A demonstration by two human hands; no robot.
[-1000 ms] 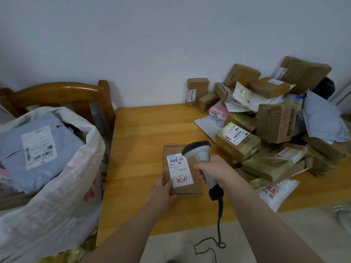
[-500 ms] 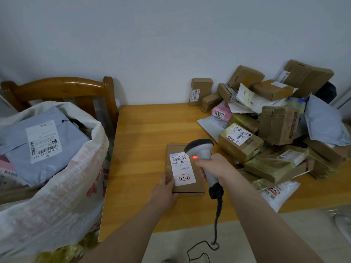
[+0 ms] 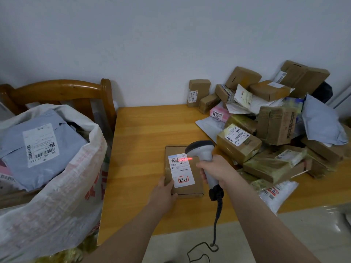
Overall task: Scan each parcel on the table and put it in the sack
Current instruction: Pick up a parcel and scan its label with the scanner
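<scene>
the job is partly done, by my reading: the sack, just off the left edge of the surface, already holds a grey mailer and other bags, and it looks fairly full. a big heap of parcels covers the far right corner and the right side of the surface, so most of the scanning is left.

the step in hand is the scan of one flat cardboard parcel, which lies label up near the middle of the surface, toward the near edge. the scanner's red line falls on the top of its label, at the barcode.

my right hand reaches in from the near right, its fingers curled round the handle of the barcode scanner, head tipped down at the label; the cable hangs over the near edge. my left hand steadies the parcel at its near left corner, thumb on top by the label's edge, the other fingers curled at the near side as far as i can tell. i judge the parcel goes left into the sack once the code reads.
</scene>
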